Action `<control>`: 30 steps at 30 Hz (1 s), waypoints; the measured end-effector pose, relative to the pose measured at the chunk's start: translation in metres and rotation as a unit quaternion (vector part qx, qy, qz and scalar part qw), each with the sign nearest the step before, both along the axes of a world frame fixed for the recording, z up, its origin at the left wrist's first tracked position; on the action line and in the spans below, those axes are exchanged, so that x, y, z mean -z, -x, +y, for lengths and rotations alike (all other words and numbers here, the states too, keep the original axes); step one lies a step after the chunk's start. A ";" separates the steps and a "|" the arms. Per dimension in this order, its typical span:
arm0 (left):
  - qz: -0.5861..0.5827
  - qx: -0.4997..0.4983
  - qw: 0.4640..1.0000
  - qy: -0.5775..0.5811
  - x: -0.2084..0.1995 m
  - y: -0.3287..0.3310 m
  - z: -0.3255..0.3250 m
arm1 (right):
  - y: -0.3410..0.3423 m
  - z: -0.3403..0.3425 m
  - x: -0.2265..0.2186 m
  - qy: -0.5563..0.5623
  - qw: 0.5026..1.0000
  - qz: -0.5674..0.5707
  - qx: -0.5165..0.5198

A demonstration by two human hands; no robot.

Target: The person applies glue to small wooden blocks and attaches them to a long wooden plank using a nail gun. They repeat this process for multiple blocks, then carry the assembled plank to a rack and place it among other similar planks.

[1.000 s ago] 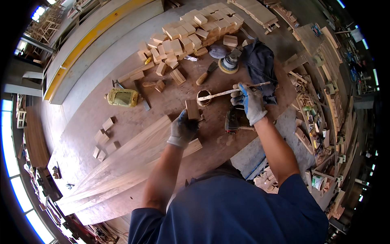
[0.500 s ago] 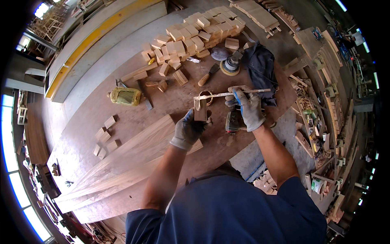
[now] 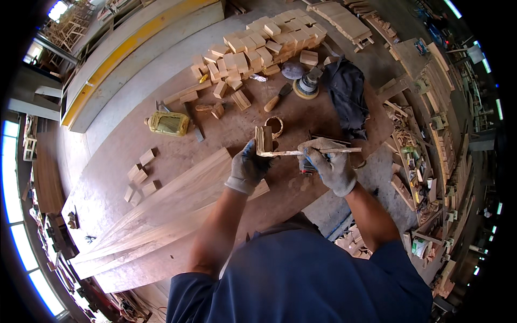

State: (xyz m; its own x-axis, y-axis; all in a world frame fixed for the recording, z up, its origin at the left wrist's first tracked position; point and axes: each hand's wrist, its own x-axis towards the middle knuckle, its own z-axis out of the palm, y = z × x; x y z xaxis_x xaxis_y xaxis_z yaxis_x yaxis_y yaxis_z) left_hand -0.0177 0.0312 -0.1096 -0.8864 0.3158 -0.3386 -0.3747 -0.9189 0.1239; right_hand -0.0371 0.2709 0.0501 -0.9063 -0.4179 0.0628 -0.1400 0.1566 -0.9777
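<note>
In a grey and blue work glove, my left hand (image 3: 247, 169) grips a small wooden block (image 3: 263, 139) over the table. My right hand (image 3: 331, 167), gloved alike, pinches a thin, pale, coated stick (image 3: 288, 153). The stick's left end lies along the block's near edge. Just beyond the block stands a round tan-rimmed thing (image 3: 275, 125), a cup or a ring; I cannot tell which. A dark tool (image 3: 307, 168) lies partly hidden beneath my right hand.
Long boards (image 3: 177, 196) lie at the left front. Stacked wooden blocks (image 3: 258, 46) fill the table's far side. Nearer are a sander (image 3: 307, 86), a scraper (image 3: 277, 98), a yellowish bottle (image 3: 168, 124) and dark cloth (image 3: 346, 94). A scrap-wood rack (image 3: 412, 151) stands right.
My right hand has come nearer, moving the stick from the block's far end to its near edge. The left hand still holds the block, now turned slightly.
</note>
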 end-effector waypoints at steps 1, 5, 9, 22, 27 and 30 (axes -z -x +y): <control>0.007 0.004 1.000 -0.008 -0.001 0.000 -0.001 | 0.002 0.000 0.001 0.016 1.000 0.023 -0.004; -0.008 -0.001 1.000 -0.009 -0.006 -0.002 0.000 | 0.008 -0.001 -0.008 0.047 0.994 -0.080 0.052; 0.060 0.012 0.997 0.048 -0.014 -0.008 0.001 | 0.017 -0.006 -0.001 0.030 0.995 0.031 0.092; 0.058 0.008 0.998 0.007 -0.014 -0.011 -0.006 | -0.001 0.010 -0.021 0.012 1.000 0.008 0.021; 0.065 0.022 0.997 0.024 -0.037 -0.016 -0.001 | 0.015 0.008 -0.015 0.052 0.985 -0.027 0.165; 0.062 0.022 0.997 0.027 -0.036 -0.019 -0.005 | 0.016 0.006 -0.018 0.046 0.985 0.016 0.167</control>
